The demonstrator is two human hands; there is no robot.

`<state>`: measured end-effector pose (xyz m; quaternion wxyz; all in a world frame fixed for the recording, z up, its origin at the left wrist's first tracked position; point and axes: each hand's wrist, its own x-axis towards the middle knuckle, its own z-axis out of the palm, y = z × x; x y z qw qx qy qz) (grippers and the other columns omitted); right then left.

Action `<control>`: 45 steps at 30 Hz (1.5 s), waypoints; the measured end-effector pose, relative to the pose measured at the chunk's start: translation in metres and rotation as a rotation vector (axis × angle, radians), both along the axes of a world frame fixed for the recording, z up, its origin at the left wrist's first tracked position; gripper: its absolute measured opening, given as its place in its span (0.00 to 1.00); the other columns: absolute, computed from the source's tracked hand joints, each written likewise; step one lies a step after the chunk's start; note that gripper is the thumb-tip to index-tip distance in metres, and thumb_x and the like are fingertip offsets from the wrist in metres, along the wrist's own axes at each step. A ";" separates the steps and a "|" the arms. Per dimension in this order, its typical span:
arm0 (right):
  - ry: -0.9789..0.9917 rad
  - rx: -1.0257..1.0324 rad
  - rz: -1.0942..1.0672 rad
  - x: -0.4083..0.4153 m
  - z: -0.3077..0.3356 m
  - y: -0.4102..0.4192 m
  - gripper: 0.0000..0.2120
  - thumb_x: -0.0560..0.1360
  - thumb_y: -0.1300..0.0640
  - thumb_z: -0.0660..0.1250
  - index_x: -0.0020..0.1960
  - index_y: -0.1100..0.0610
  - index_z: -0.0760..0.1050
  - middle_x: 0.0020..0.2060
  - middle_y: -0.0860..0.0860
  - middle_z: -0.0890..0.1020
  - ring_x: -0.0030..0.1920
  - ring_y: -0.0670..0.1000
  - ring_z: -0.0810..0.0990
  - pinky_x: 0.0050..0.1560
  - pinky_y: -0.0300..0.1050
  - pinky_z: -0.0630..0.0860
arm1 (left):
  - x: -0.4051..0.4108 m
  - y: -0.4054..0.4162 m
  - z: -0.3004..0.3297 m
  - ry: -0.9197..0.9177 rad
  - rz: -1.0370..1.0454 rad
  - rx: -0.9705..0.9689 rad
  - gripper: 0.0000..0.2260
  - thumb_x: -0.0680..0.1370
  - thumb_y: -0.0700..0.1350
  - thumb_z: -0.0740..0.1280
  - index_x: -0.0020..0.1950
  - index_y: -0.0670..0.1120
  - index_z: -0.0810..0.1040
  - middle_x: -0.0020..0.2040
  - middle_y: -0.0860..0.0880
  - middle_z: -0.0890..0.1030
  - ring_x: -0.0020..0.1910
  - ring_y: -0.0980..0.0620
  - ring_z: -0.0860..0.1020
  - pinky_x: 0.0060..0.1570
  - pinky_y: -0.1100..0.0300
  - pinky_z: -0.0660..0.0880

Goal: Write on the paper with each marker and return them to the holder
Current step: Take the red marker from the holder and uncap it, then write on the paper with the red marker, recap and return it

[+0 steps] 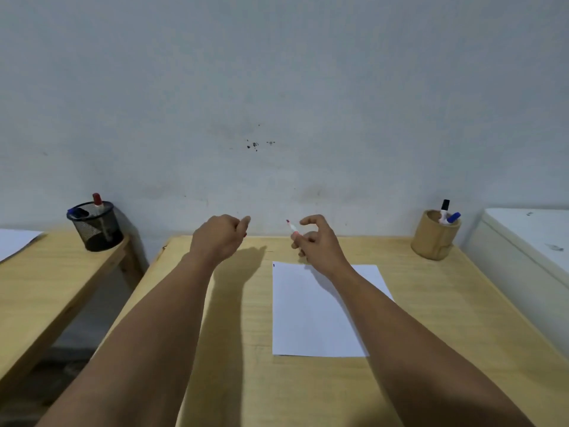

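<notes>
A white sheet of paper (308,322) lies on the wooden table (446,309), with a tiny dark mark at its top left corner. My right hand (317,241) hovers above the paper's far edge and holds a red marker (292,228); its uncapped tip points up and to the left. My left hand (220,237) is curled shut to the left of it, a speck of red, apparently the marker's cap (245,235), showing at the fingers. The round wooden holder (435,240) stands at the table's far right corner with a black marker (445,205) and a blue marker (454,217) in it.
A black mesh cup (97,229) with a red-capped and a blue-capped marker stands on a second wooden table (46,278) to the left, across a gap. A white cabinet (523,251) borders the right side. A grey wall rises right behind the tables.
</notes>
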<state>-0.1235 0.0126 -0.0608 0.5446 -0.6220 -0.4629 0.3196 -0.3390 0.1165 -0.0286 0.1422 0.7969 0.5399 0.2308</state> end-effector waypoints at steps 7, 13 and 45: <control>0.770 -0.063 -0.012 0.023 0.018 0.005 0.08 0.83 0.60 0.69 0.60 0.58 0.84 0.49 0.59 0.84 0.39 0.57 0.85 0.39 0.48 0.84 | 0.025 -0.010 -0.046 0.599 -0.152 0.137 0.22 0.83 0.62 0.52 0.42 0.50 0.74 0.49 0.48 0.83 0.48 0.44 0.82 0.42 0.55 0.69; 1.049 -0.011 0.128 0.039 0.030 -0.007 0.22 0.81 0.63 0.57 0.69 0.59 0.82 0.62 0.60 0.87 0.57 0.60 0.89 0.50 0.53 0.84 | 0.025 -0.013 -0.045 0.629 -0.137 0.120 0.27 0.82 0.66 0.51 0.41 0.48 0.79 0.45 0.49 0.83 0.42 0.46 0.78 0.42 0.55 0.71; 0.045 -0.097 -0.213 -0.040 -0.048 0.009 0.14 0.77 0.51 0.72 0.37 0.57 0.79 0.35 0.56 0.88 0.29 0.48 0.85 0.33 0.44 0.80 | -0.028 -0.114 -0.077 0.413 -0.342 -0.090 0.60 0.60 0.87 0.53 0.85 0.55 0.48 0.85 0.54 0.42 0.83 0.53 0.37 0.79 0.38 0.36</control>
